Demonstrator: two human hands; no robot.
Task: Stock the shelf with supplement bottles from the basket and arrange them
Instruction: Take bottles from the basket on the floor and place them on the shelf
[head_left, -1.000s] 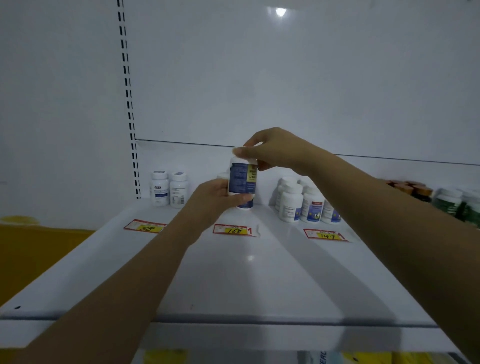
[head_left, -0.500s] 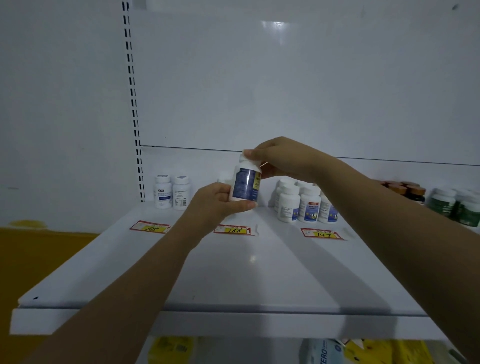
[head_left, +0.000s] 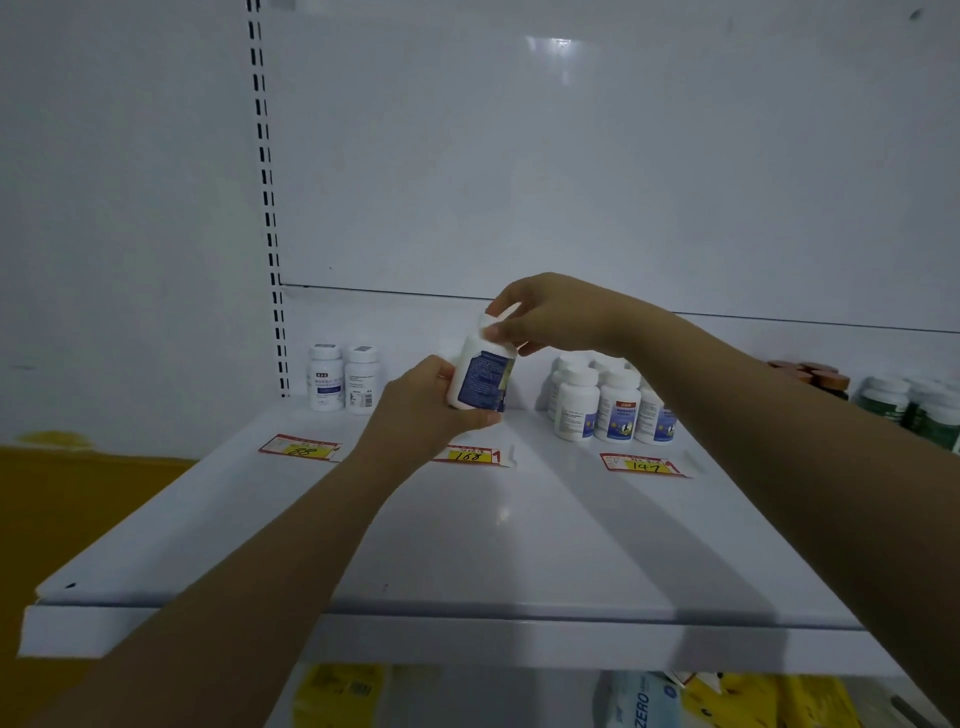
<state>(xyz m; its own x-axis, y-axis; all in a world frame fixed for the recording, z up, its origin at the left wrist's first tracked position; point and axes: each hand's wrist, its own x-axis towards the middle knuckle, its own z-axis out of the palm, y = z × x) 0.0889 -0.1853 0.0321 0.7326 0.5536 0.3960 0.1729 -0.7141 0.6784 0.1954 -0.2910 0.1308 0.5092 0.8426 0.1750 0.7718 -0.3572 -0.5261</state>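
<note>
- The supplement bottle (head_left: 482, 378) is held above the far middle of the shelf (head_left: 519, 545), tilted, its cap end leaning right, over the price tag marked 168 (head_left: 470, 455).
- Left hand (head_left: 423, 402): fingers wrapped around the lower body of the bottle. Right hand (head_left: 553, 314): fingers pinching the cap from above.
- Recommended step: bring the bottle upright, turn the label toward the near edge, lower it behind the tag, and release only once the base sits flat.
- Clearance left: a pair of white bottles (head_left: 343, 378) stands well apart.
- Clearance right: a cluster of white bottles (head_left: 605, 402) stands nearer; keep the right forearm above their caps.
- The near half of the shelf is bare; its front edge allows a straight withdrawal.
</note>
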